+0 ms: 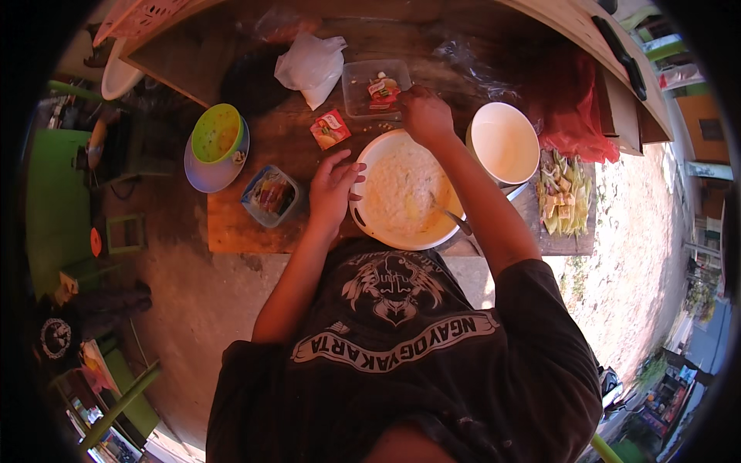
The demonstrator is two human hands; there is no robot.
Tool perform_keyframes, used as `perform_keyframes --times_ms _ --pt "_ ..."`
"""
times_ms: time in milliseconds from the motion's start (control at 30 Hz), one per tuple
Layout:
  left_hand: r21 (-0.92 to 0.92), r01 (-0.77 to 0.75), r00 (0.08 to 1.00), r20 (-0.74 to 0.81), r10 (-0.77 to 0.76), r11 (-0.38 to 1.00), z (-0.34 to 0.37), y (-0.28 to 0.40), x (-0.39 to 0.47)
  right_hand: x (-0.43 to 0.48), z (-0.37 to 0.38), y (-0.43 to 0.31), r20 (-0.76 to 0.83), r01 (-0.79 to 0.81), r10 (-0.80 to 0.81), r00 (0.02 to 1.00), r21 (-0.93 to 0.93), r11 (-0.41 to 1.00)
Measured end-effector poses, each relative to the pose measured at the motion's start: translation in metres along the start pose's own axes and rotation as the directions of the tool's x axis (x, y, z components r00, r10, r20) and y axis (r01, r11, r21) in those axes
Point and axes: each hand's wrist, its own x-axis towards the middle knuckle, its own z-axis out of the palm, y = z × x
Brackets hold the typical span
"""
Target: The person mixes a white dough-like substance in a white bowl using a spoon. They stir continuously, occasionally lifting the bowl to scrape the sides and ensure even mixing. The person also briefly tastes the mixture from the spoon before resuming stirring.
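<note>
A white mixing bowl (360,217) of pale, lumpy batter stands at the table's near edge, with a metal spoon (457,221) leaning in it. My left hand (333,188) is at the bowl's left rim, fingers apart and holding nothing. Beyond the bowl, my right hand (426,116) reaches to the right side of a clear plastic container (354,87). Inside lies a red seasoning sachet (384,92), close to my fingertips; whether they pinch it is hidden. Another red sachet (330,129) rests on the table left of the container.
A green bowl (217,133) sits on a plate (202,173) at left, near a small plastic tub (270,195). A white plastic bag (311,66) stands behind. To the right are a cream bowl (503,142), a red plastic bag (579,124) and corn husks (564,199).
</note>
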Motion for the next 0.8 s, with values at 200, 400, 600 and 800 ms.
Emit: perform_keyframes --times_ms 200,400,600,800 --pt "0.618 -0.233 0.929 -0.087 0.36 0.751 -0.019 -0.053 -0.01 -0.101 -0.08 -0.004 0.0 -0.317 0.318 0.948 0.05 0.947" --pt "0.515 -0.124 0.968 -0.126 0.218 0.848 -0.003 -0.071 -0.003 -0.196 -0.122 -0.022 0.355 -0.598 0.55 0.756 0.035 0.8" --pt "0.496 -0.225 0.938 -0.122 0.324 0.839 0.012 -0.07 0.007 -0.208 -0.096 -0.039 0.099 -0.416 0.409 0.907 0.063 0.907" --pt "0.526 -0.431 0.847 -0.045 0.53 0.733 0.024 -0.056 0.011 -0.186 -0.085 -0.016 0.31 -0.177 0.215 0.926 -0.145 0.973"
